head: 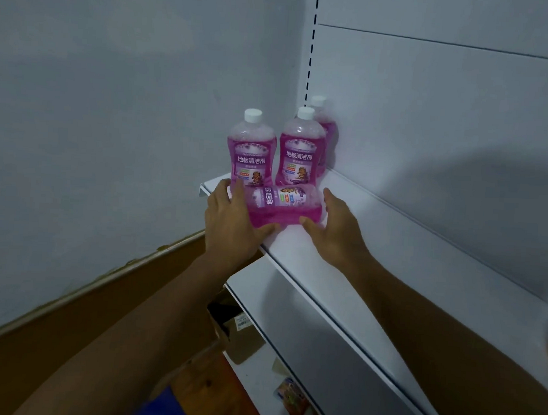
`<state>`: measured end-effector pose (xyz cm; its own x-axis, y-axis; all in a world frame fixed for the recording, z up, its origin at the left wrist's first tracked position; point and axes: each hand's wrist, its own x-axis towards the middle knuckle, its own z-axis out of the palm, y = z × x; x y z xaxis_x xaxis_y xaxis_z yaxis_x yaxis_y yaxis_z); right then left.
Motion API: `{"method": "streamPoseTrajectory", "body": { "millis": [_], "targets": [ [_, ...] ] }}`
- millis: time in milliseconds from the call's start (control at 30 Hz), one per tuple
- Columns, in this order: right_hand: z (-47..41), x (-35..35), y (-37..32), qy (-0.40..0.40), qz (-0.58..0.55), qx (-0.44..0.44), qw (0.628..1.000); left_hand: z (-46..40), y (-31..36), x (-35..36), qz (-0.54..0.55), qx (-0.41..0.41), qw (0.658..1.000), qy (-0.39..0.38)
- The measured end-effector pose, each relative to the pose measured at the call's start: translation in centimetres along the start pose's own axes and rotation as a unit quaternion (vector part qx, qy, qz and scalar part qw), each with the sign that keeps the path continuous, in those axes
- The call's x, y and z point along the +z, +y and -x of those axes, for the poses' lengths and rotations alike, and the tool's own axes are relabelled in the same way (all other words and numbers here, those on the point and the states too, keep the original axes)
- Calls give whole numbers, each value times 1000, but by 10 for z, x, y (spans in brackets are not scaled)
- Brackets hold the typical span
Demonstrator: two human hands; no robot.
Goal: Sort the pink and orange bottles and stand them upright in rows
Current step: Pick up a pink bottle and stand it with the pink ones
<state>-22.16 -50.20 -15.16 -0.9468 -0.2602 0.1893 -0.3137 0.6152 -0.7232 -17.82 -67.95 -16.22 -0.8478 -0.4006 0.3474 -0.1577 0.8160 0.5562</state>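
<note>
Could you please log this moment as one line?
both hands: left hand, right hand | hold: lying pink bottle | place: shelf | behind: three upright

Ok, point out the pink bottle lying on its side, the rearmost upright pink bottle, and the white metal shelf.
pink bottle lying on its side [284,204]: head view, on its label.
rearmost upright pink bottle [329,131]: head view, on its shoulder.
white metal shelf [343,255]: head view, bare top.
</note>
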Motion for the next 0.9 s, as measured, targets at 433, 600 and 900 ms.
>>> {"method": "streamPoseTrajectory", "body": {
  "millis": [433,600,900],
  "targets": [
    [123,-144,25,113,198,2,974,101,138,22,19,238,954,-180],
    [191,-216,40,152,255,35,954,160,213,37,84,276,926,-244],
    [277,-278,73,193,259,105,941,215,288,38,221,356,842,-340]
  ]
}}
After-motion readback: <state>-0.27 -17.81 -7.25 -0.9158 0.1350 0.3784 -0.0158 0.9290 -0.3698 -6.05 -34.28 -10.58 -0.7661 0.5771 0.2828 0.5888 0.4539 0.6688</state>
